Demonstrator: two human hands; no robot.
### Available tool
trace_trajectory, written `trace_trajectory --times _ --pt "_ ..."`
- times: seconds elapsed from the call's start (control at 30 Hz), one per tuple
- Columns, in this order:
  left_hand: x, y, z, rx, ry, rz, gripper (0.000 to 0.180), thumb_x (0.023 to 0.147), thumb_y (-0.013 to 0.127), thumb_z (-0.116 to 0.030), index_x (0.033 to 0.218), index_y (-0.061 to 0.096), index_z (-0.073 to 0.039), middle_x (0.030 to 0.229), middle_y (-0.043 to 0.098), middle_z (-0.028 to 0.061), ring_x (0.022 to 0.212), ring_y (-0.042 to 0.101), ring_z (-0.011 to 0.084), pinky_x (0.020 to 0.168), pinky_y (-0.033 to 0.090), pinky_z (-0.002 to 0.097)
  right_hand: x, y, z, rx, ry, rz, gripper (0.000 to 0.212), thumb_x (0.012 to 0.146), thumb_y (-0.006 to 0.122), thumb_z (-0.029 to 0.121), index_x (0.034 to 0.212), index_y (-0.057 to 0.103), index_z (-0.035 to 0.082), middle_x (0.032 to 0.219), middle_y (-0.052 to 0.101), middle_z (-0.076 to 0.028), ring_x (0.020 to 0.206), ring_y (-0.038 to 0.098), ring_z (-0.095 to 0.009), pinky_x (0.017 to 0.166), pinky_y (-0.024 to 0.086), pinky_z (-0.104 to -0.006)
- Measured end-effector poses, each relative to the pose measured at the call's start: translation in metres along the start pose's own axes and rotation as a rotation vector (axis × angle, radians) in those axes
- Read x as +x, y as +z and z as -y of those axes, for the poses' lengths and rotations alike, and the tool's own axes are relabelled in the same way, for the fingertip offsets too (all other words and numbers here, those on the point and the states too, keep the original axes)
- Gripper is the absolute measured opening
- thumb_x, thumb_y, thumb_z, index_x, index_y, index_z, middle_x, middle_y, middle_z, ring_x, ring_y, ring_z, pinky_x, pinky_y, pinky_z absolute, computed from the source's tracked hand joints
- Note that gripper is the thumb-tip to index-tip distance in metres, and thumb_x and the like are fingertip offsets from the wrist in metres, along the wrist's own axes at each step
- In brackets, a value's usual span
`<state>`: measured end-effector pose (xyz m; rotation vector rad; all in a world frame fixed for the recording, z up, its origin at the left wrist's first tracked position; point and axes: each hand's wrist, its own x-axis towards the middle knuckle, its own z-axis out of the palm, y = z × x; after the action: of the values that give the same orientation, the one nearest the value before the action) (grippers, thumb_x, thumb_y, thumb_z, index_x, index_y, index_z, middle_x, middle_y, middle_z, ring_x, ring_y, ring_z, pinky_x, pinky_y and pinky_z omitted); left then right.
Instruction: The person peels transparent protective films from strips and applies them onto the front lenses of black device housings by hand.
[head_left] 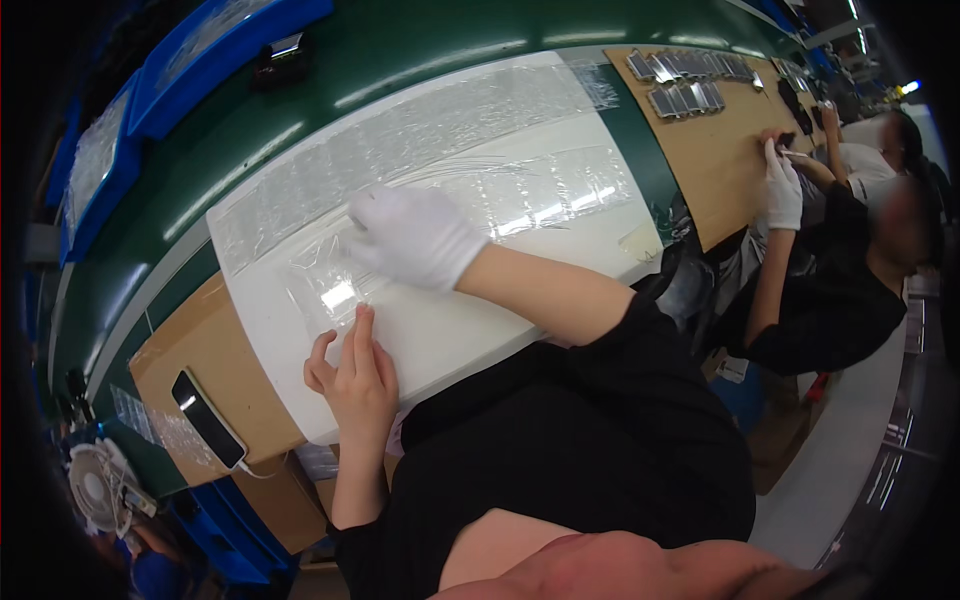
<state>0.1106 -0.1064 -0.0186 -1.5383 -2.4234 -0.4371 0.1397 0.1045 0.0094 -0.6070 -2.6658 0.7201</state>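
Note:
A white board [480,335] lies across the green bench before me, with clear plastic sheets on it. My right hand [415,235], in a white glove, is closed over the board's left half, palm down. Its fingertips are partly hidden, and I cannot make out what is in them. Under and beside it lies a small clear film piece [338,293] with a bright glare spot. My bare left hand [357,375] rests at the near edge of the board, fingers apart, one fingertip at the film's near edge. Rows of clear film pouches [570,185] stretch right of my glove; a longer clear strip [400,120] lies beyond.
Blue trays [190,65] with clear sheets stand at the far left. A phone [208,418] on a cable lies on cardboard to my left. At the right, a co-worker's gloved hand [783,190] works over a cardboard sheet [700,165] bearing rows of metallic parts [690,98].

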Motion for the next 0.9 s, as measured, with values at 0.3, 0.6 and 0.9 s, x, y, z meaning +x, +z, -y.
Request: trace_trajectory --times 0.3,0.6,0.9 --pt "-0.004 0.001 -0.002 0.047 -0.077 -0.006 0.058 0.08 0.064 -0.007 0.137 0.06 -0.014 0.133 0.065 -0.0006 0.112 0.049 0.0243 0.106 0.025 0.0413 -0.002 -0.027 0.0 -0.118 0.077 0.279 0.018 0.092 0.061 0.026 0.092 0.064 0.008 0.086 0.068 -0.007 0.081 0.066 -0.028 0.072 0.052 -0.038" --pt "0.001 0.016 -0.014 -0.038 0.032 -0.009 0.062 0.078 0.066 -0.014 0.14 0.057 -0.012 0.146 0.056 0.0005 0.125 0.048 0.0279 0.11 0.026 0.0491 -0.018 -0.019 -0.017 -0.207 -0.098 0.244 0.022 0.096 0.058 0.028 0.092 0.061 0.007 0.081 0.068 -0.009 0.074 0.065 -0.031 0.069 0.051 -0.0391" --pt "0.002 0.002 -0.014 0.095 -0.004 0.065 0.063 0.081 0.066 -0.019 0.143 0.055 -0.008 0.146 0.056 0.0005 0.129 0.047 0.0274 0.111 0.025 0.0551 -0.024 -0.037 -0.018 -0.199 0.032 0.298 0.023 0.096 0.059 0.029 0.091 0.062 0.007 0.082 0.068 -0.01 0.072 0.065 -0.031 0.069 0.051 -0.0403"
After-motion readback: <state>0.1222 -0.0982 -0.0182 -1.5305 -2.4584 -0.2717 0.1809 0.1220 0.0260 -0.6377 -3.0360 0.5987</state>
